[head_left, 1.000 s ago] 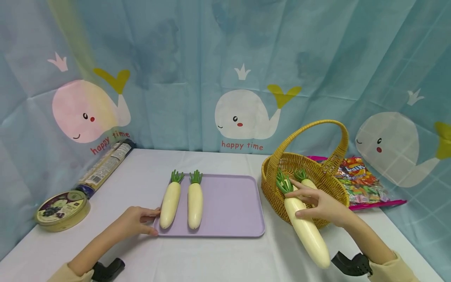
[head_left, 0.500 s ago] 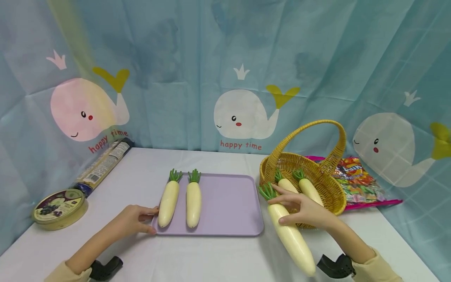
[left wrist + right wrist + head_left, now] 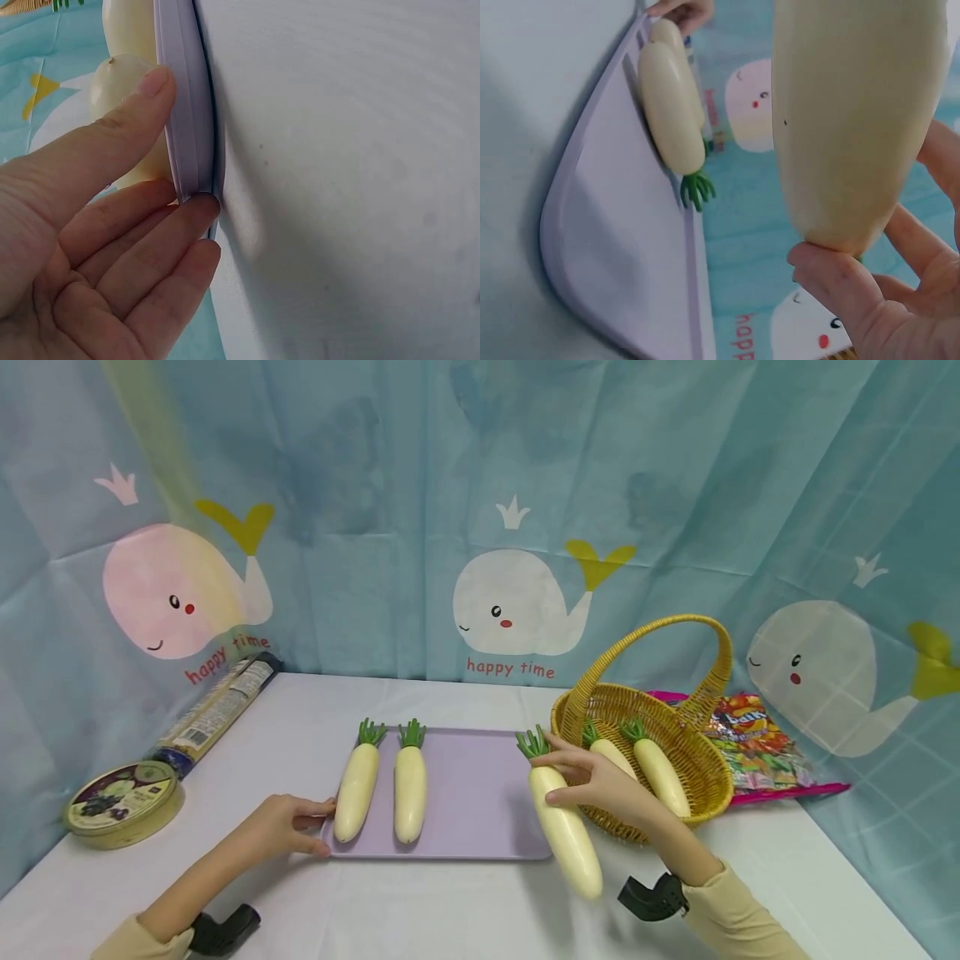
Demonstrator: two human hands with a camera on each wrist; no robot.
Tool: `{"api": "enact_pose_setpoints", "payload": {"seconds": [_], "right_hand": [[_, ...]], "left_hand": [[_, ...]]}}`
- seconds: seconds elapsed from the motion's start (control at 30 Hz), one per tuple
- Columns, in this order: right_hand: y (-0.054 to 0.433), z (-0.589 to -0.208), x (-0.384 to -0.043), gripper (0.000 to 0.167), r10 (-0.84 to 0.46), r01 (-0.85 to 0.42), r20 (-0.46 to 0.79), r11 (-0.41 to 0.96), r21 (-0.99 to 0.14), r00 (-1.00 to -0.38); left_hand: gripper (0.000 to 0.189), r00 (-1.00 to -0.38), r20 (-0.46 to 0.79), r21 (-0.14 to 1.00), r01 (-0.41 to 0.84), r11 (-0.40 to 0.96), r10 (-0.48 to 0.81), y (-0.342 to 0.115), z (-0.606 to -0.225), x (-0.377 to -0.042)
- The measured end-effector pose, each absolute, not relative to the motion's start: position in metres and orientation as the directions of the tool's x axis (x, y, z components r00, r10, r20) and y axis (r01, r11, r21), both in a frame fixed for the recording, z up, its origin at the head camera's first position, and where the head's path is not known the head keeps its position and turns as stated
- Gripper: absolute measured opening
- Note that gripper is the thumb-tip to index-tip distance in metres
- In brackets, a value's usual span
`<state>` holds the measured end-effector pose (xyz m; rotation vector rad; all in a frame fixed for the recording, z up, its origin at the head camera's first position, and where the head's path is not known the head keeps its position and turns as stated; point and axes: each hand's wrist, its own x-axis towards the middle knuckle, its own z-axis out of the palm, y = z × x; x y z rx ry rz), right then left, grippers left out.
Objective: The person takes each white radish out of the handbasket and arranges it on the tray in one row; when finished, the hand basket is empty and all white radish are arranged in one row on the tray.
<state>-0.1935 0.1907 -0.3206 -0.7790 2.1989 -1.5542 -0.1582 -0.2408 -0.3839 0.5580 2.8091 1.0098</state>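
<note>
A white radish (image 3: 562, 835) with a green top hangs tilted over the right edge of the lilac tray (image 3: 480, 793). My right hand (image 3: 600, 781) pinches it near its leafy end, thumb on one side and fingers on the other, as the right wrist view also shows. At the tray's near left corner, my left hand (image 3: 281, 827) holds the rim between thumb and fingers. Side by side on the tray's left part lie two more radishes, an outer one (image 3: 357, 793) and an inner one (image 3: 410, 795), leaves pointing away from me.
A yellow wicker basket (image 3: 716, 777) with a tall handle stands right of the tray, holding two radishes (image 3: 662, 777). Behind it lies a colourful candy bag (image 3: 757, 743). At the far left are a round tin (image 3: 123, 802) and a long packet (image 3: 221, 706). A whale-print curtain (image 3: 360, 610) hangs behind.
My right hand has carried the radish leftward from above the basket to the tray's right edge. My left hand stays at the tray corner.
</note>
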Motion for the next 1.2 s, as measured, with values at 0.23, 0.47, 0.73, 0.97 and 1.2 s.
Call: {"api": "enact_pose_setpoints", "payload": {"seconds": [0.23,0.47,0.73,0.97,1.2], "right_hand": [[0.166,-0.333,-0.212,0.044,-0.571,-0.226,0.041,0.257,-0.939,-0.82],[0.139,-0.34,-0.231,0.047,-0.533,-0.238,0.023,0.338,-0.911,-0.846],[0.107,-0.354,-0.254,0.046,-0.524,-0.222,0.036,0.298,-0.928,-0.851],[0.086,-0.369,-0.271,0.047,-0.516,-0.276,0.056,0.361,-0.891,-0.855],[0.072,-0.382,-0.285,0.045,-0.489,-0.271,0.023,0.444,-0.854,-0.872]], "left_hand": [[0.068,-0.933,0.016,0.642,0.286,0.711,0.36,-0.239,-0.383,-0.157],[0.068,-0.94,0.006,0.634,0.267,0.725,0.34,-0.239,-0.382,-0.157],[0.068,-0.934,0.02,0.657,0.281,0.699,0.357,-0.24,-0.383,-0.156],[0.068,-0.935,0.019,0.668,0.275,0.692,0.353,-0.241,-0.382,-0.156],[0.068,-0.938,0.014,0.656,0.27,0.705,0.346,-0.24,-0.385,-0.158]]}}
